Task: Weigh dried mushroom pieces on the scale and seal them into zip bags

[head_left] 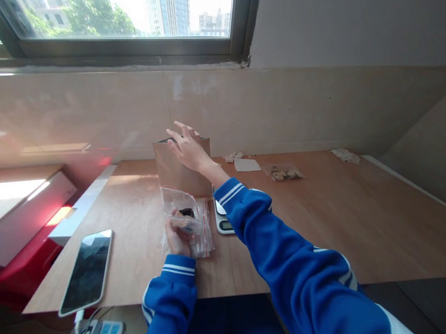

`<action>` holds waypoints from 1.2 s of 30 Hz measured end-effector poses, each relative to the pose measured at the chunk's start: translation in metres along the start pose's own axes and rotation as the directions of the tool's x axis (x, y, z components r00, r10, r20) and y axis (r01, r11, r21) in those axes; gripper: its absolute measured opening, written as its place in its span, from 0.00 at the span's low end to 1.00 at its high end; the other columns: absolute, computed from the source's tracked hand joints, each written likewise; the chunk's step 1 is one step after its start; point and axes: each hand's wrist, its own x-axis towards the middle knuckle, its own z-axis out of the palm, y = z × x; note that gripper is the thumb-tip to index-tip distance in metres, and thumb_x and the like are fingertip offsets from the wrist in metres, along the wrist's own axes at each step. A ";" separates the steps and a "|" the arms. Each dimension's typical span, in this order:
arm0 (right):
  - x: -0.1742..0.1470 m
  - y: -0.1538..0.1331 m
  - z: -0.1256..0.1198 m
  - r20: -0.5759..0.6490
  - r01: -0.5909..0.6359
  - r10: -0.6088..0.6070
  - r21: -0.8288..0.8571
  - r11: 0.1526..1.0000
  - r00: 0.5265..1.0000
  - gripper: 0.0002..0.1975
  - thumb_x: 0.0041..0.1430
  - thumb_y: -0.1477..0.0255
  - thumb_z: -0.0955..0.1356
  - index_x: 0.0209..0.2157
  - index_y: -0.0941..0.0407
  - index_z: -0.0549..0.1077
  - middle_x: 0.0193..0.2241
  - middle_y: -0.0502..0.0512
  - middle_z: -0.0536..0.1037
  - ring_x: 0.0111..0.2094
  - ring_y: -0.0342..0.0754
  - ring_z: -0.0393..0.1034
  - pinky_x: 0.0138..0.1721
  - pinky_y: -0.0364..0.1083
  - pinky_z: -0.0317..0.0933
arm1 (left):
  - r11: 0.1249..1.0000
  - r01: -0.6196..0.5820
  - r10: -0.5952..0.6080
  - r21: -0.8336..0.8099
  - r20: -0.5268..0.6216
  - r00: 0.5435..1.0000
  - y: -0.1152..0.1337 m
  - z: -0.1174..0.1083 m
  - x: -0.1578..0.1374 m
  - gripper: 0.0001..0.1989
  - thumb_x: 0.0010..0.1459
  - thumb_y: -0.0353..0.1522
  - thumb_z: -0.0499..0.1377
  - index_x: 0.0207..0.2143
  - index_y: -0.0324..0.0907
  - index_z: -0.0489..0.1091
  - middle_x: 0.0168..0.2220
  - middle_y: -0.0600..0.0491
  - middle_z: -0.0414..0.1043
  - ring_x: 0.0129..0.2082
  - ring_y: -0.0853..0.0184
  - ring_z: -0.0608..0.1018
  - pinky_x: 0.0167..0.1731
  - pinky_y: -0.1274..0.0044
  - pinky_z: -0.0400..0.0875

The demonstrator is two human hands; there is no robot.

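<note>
My left hand (pixel 178 237) is closed round the lower part of a clear bag (pixel 179 199). Inside it, tan pieces and something black show through the plastic, too blurred for me to name. Just right of and beneath that hand lies a stack of flat bags (pixel 206 229), partly covered by it. My right hand (pixel 188 148) is raised over the brown box (pixel 179 171), fingers spread apart; I see nothing in them, and I cannot tell whether they touch the rim. The hand covers much of the box's opening, so its contents are hidden. Below my right hand, my own sleeve hides most of a white scale (pixel 226 227); only its near-left part shows. Well to the right of that hand lies a bag of tan pieces (pixel 284 172), hard to make out.
</note>
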 end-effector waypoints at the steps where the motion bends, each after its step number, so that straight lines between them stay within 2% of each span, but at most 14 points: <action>1: -0.006 -0.006 -0.007 -0.041 -0.001 0.002 0.033 0.999 0.999 0.17 0.69 0.71 0.57 0.53 0.59 0.69 0.59 0.63 0.61 0.61 0.55 0.55 0.61 0.56 0.49 | 1.000 0.009 -0.009 -0.025 0.010 1.000 0.001 0.000 -0.001 0.24 0.52 0.45 0.57 0.48 0.42 0.68 0.27 0.51 0.73 0.19 0.70 0.71 0.13 0.81 0.57; 3: -0.019 -0.018 -0.023 -0.045 -0.003 0.008 0.110 0.994 0.999 0.16 0.67 0.76 0.56 0.49 0.60 0.71 0.53 0.63 0.68 0.55 0.51 0.62 0.57 0.51 0.56 | 0.998 0.029 -0.026 -0.058 0.038 0.999 0.002 0.001 -0.003 0.24 0.50 0.41 0.56 0.48 0.42 0.68 0.32 0.50 0.75 0.22 0.68 0.74 0.15 0.80 0.62; 5: -0.032 -0.026 -0.039 0.140 -0.016 -0.007 0.159 0.987 0.990 0.17 0.65 0.80 0.56 0.42 0.59 0.74 0.43 0.59 0.75 0.47 0.48 0.69 0.48 0.46 0.62 | 0.998 0.019 -0.014 -0.063 0.085 0.996 0.002 0.000 -0.004 0.25 0.46 0.37 0.56 0.49 0.42 0.69 0.37 0.49 0.76 0.26 0.66 0.76 0.18 0.78 0.67; 6: -0.038 -0.028 -0.045 0.295 -0.028 -0.019 0.155 0.988 0.955 0.16 0.62 0.81 0.57 0.38 0.59 0.76 0.39 0.57 0.77 0.42 0.47 0.71 0.43 0.44 0.63 | 0.998 0.010 -0.004 -0.058 0.107 0.994 0.001 0.000 -0.005 0.26 0.44 0.35 0.56 0.49 0.42 0.69 0.38 0.48 0.76 0.27 0.65 0.76 0.20 0.77 0.69; 8: -0.048 -0.028 -0.050 0.585 -0.029 -0.045 0.115 0.993 0.810 0.14 0.58 0.82 0.61 0.33 0.58 0.77 0.33 0.54 0.79 0.34 0.46 0.72 0.34 0.41 0.61 | 0.999 -0.010 0.016 -0.037 0.141 0.990 0.000 -0.001 -0.005 0.29 0.40 0.31 0.56 0.50 0.42 0.68 0.39 0.49 0.76 0.29 0.64 0.77 0.22 0.76 0.70; 9: -0.053 -0.027 -0.049 0.677 -0.012 -0.059 0.099 0.995 0.734 0.13 0.55 0.83 0.63 0.31 0.57 0.78 0.32 0.54 0.80 0.32 0.45 0.72 0.31 0.40 0.60 | 0.999 -0.022 0.025 -0.026 0.147 0.989 -0.001 -0.002 -0.005 0.31 0.38 0.29 0.56 0.50 0.43 0.68 0.39 0.50 0.76 0.29 0.64 0.77 0.22 0.76 0.70; 11: -0.061 -0.022 -0.041 0.751 0.024 -0.091 0.100 0.995 0.654 0.12 0.52 0.84 0.64 0.30 0.57 0.78 0.31 0.53 0.80 0.29 0.44 0.70 0.28 0.40 0.57 | 0.999 -0.044 0.045 -0.011 0.141 0.989 -0.002 -0.002 -0.005 0.31 0.37 0.27 0.57 0.49 0.43 0.67 0.36 0.52 0.75 0.28 0.65 0.76 0.23 0.75 0.70; 17: -0.075 0.005 -0.013 0.819 0.022 -0.220 0.245 0.969 0.531 0.10 0.43 0.82 0.72 0.30 0.57 0.76 0.29 0.49 0.78 0.27 0.43 0.67 0.26 0.40 0.56 | 0.999 -0.037 0.038 -0.011 0.110 0.993 -0.003 -0.001 -0.003 0.20 0.36 0.27 0.61 0.37 0.42 0.68 0.27 0.56 0.71 0.22 0.69 0.72 0.20 0.79 0.66; 19: -0.077 0.015 -0.009 0.797 0.012 -0.281 0.326 0.945 0.535 0.12 0.40 0.79 0.75 0.31 0.57 0.75 0.31 0.48 0.77 0.30 0.44 0.68 0.29 0.40 0.59 | 0.999 -0.033 0.036 -0.032 0.106 0.994 -0.003 0.000 -0.003 0.20 0.37 0.28 0.64 0.37 0.41 0.68 0.26 0.57 0.71 0.21 0.71 0.72 0.19 0.80 0.65; 23: -0.082 0.024 -0.005 0.726 0.042 -0.313 0.365 0.930 0.612 0.17 0.37 0.72 0.78 0.32 0.56 0.74 0.33 0.49 0.75 0.36 0.47 0.67 0.34 0.42 0.62 | 0.996 -0.029 0.037 -0.083 0.096 0.995 -0.004 0.000 -0.001 0.26 0.34 0.29 0.69 0.40 0.41 0.69 0.25 0.58 0.71 0.19 0.74 0.71 0.18 0.82 0.63; 26: -0.089 0.022 -0.002 0.704 0.079 -0.296 0.324 0.943 0.646 0.17 0.41 0.69 0.78 0.33 0.56 0.72 0.34 0.51 0.74 0.37 0.48 0.67 0.36 0.43 0.62 | 0.991 -0.023 0.031 -0.130 0.062 0.998 -0.005 0.000 0.000 0.21 0.34 0.30 0.70 0.34 0.40 0.69 0.25 0.57 0.72 0.20 0.75 0.72 0.19 0.83 0.64; 29: -0.094 0.019 0.000 0.707 0.063 -0.233 0.258 0.964 0.668 0.14 0.45 0.69 0.76 0.32 0.57 0.70 0.32 0.51 0.72 0.33 0.47 0.65 0.31 0.42 0.60 | 0.989 -0.014 0.022 -0.145 0.048 0.999 -0.005 -0.002 0.002 0.17 0.38 0.34 0.69 0.29 0.39 0.68 0.24 0.56 0.72 0.22 0.74 0.75 0.23 0.83 0.68; 33: -0.101 0.017 0.006 0.694 0.060 -0.190 0.207 0.976 0.694 0.10 0.49 0.73 0.72 0.31 0.58 0.68 0.31 0.51 0.70 0.31 0.45 0.63 0.31 0.41 0.58 | 0.996 -0.043 0.048 -0.078 0.066 0.997 -0.009 -0.005 0.007 0.22 0.39 0.34 0.70 0.38 0.40 0.70 0.27 0.56 0.75 0.24 0.73 0.76 0.26 0.82 0.68; 36: -0.107 0.016 0.013 0.622 0.123 -0.210 0.180 0.976 0.754 0.07 0.53 0.73 0.71 0.31 0.58 0.67 0.33 0.53 0.70 0.36 0.47 0.64 0.36 0.43 0.59 | 0.995 -0.098 0.100 -0.037 0.049 0.994 -0.013 -0.008 0.011 0.29 0.36 0.36 0.72 0.43 0.40 0.72 0.28 0.55 0.77 0.25 0.72 0.77 0.27 0.81 0.68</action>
